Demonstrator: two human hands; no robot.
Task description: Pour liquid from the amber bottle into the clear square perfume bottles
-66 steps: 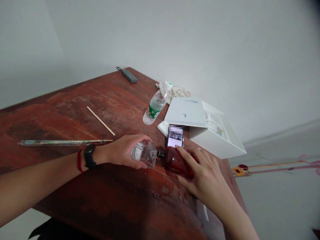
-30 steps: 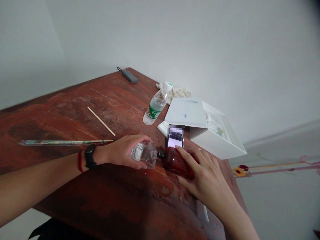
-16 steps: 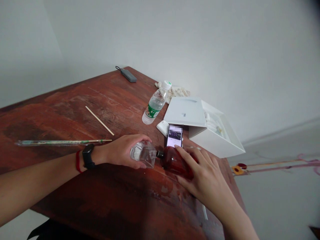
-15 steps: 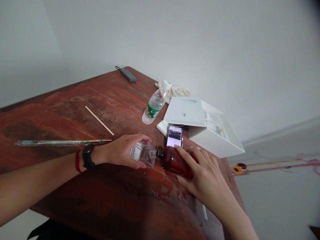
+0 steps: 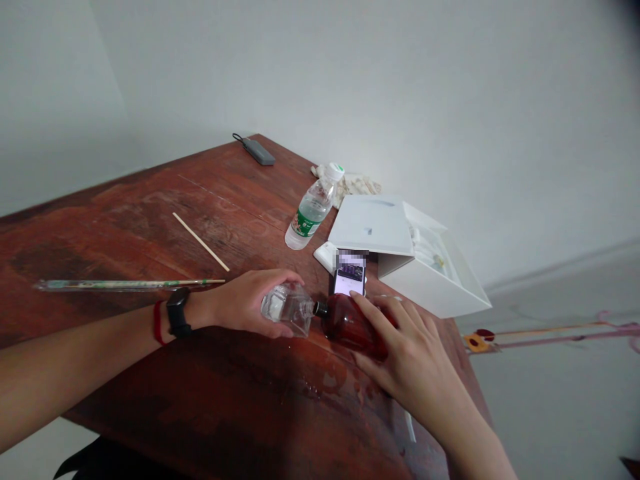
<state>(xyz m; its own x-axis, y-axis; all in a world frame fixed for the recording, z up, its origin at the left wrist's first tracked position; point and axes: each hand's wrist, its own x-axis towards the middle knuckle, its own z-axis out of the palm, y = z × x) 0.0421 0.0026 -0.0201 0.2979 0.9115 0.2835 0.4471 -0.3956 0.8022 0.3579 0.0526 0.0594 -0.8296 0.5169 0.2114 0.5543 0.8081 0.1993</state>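
Note:
My left hand is wrapped round a clear, square-sided cup, whose rim faces right. In my right hand is a dark red bottle, tilted on its side with its black neck at the cup's mouth. Whether liquid runs between them cannot be made out. Behind the red bottle a phone with a lit screen leans near the white box. Farther back stands a clear water bottle with a green label and white cap.
On the wooden table lie a bare chopstick, wrapped chopsticks and a grey device. A white box stands open at the right, with a patterned cloth behind. Wet spots mark the near tabletop.
The view has shifted very slightly. Both hands keep their grip, and the cup and red bottle hold nearly the same pose.

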